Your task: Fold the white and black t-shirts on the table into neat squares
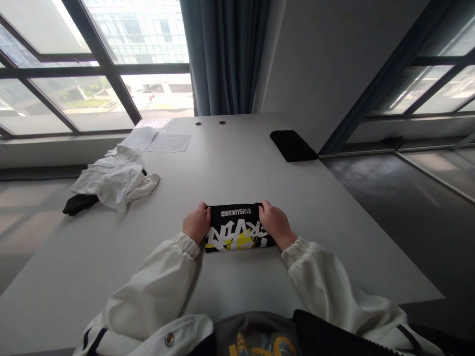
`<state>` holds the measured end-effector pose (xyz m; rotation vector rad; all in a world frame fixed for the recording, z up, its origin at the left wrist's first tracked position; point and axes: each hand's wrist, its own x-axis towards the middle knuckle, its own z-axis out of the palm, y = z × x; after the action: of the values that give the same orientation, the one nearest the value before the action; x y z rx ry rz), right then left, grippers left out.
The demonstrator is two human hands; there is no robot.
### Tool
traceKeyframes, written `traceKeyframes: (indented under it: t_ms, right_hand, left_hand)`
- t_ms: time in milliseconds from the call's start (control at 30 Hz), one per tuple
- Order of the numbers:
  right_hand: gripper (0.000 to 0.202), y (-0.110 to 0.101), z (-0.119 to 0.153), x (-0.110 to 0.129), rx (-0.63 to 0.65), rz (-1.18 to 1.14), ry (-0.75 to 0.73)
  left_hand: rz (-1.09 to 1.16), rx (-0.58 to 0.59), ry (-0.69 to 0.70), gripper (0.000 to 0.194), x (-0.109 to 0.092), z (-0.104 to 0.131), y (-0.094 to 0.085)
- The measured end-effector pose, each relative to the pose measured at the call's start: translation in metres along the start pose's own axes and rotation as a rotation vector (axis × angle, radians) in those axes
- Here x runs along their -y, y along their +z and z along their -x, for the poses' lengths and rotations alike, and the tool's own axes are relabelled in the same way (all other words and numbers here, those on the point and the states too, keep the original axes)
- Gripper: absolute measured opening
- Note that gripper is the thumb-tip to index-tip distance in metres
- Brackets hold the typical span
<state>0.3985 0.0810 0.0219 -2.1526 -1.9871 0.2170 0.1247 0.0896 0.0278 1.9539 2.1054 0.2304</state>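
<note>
A black garment point(237, 228), folded into a flat rectangle with white lettering and a yellow print, lies at the near middle of the table. Its printed face is up, and the lettering reads upside down from here. My left hand point(196, 222) grips its far left corner, fingers closed on the cloth. On the other side, my right hand point(275, 223) pinches the far right corner. The garment's exact kind cannot be made out in this folded shape.
The white table point(208, 173) carries a loose heap of white clothes point(115, 178) with some black cloth at the left. Papers point(168, 142) lie at the far left. A folded black cloth point(293, 146) rests near the right edge. Two cable holes show at the back, before the curtain point(224, 59).
</note>
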Motion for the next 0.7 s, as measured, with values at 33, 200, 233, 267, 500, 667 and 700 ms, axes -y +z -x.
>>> traceKeyframes:
  t_ms: [33,200,233,267,500,667,700]
  right_hand:
    - [0.028,0.0,0.0,-0.001,0.007,0.009,0.008]
    - [0.034,-0.004,0.004,-0.002,-0.116,-0.022,0.007]
    - [0.038,-0.007,0.007,0.0,-0.184,-0.032,-0.041]
    - [0.041,-0.01,0.011,0.004,-0.25,-0.045,-0.11]
    - [0.054,-0.001,0.033,0.042,-0.142,-0.188,-0.606]
    - [0.056,0.023,0.023,0.036,0.033,-0.085,-0.521]
    - [0.057,0.025,0.022,0.033,0.039,-0.075,-0.51]
  left_hand:
    - [-0.017,-0.002,-0.002,0.031,0.001,-0.001,0.0]
    - [-0.023,-0.11,0.038,0.021,0.004,0.0,-0.006]
    - [-0.009,-0.17,0.091,0.017,0.002,0.002,-0.008]
    - [0.01,-0.231,0.164,0.017,-0.002,0.005,-0.01]
    - [0.145,-0.209,0.539,0.037,-0.035,0.018,0.013]
    - [0.087,-0.081,0.502,0.049,-0.021,0.006,0.034]
    - [0.079,-0.076,0.494,0.05,-0.018,0.005,0.035]
